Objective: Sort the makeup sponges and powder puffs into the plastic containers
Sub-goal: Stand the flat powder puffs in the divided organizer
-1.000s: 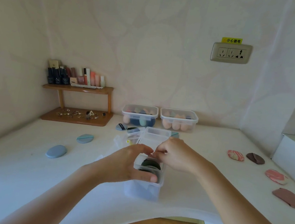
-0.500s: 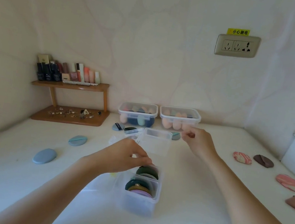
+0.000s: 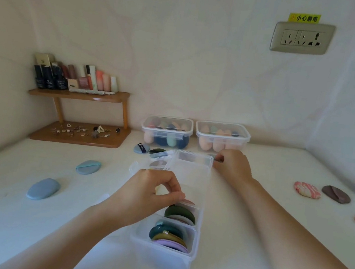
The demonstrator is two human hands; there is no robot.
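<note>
Clear-plastic divided container (image 3: 161, 256) at centre of surface (image 3: 28, 228), open lid (image 3: 193, 165) standing at its 12 o'clock end. Nearest compartment: stacked puffs (image 3: 169, 237), teal, olive, lilac. Next compartment: dark green puff (image 3: 179, 214). Further off at 12 o'clock, two lidded boxes: left box (image 3: 167, 131) with pink, navy and mint sponges, right box (image 3: 222, 137) with peach sponges. Left hand (image 3: 150, 193) curled at the container's 9 o'clock rim; grip unclear. Right hand (image 3: 232, 166) pinching half-hidden dark puff (image 3: 215, 158) at the lid's 1 o'clock corner.
</note>
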